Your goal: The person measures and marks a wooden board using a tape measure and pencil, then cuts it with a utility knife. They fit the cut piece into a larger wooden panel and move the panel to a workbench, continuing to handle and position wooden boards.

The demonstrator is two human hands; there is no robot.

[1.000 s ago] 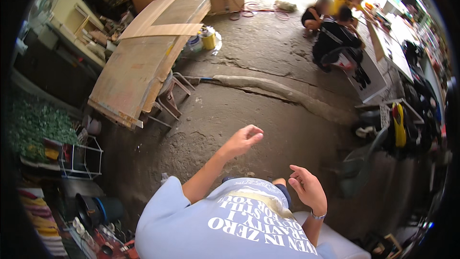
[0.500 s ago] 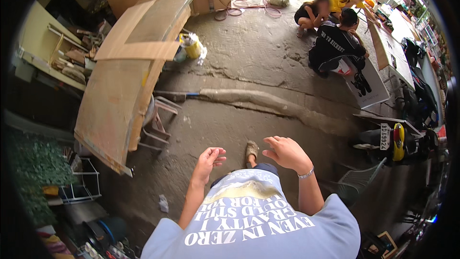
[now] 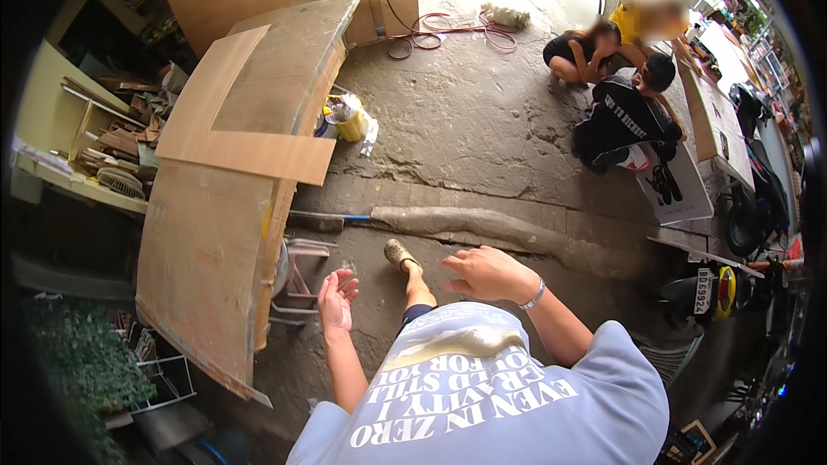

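**Bare left hand [image 3: 338, 297] and right hand [image 3: 495, 275] hang loose near a wooden table [image 3: 202, 245]**

The left hand's fingers curl slightly; the right hand's are loosely spread; both hands are empty. At left, a shelf [image 3: 95, 188] stands beside the table, which lies left of the left hand and carries an L-shaped panel [image 3: 258, 154]. Rough concrete floor [image 3: 448, 151] stretches to three people [image 3: 624, 116] far right. The shelf holds wood scraps [image 3: 125, 138]; a yellow bucket [image 3: 351, 129] beyond the table contains unclear pale material.

A hose [image 3: 469, 28] is looped beside a pale bundle [image 3: 506, 15], a bucket [image 3: 351, 127] is stood farther left, three people [image 3: 622, 116] are gathered by a white panel [image 3: 691, 205], a motorbike [image 3: 726, 293] is parked nearer, and foliage [image 3: 82, 383] is massed at lower left.
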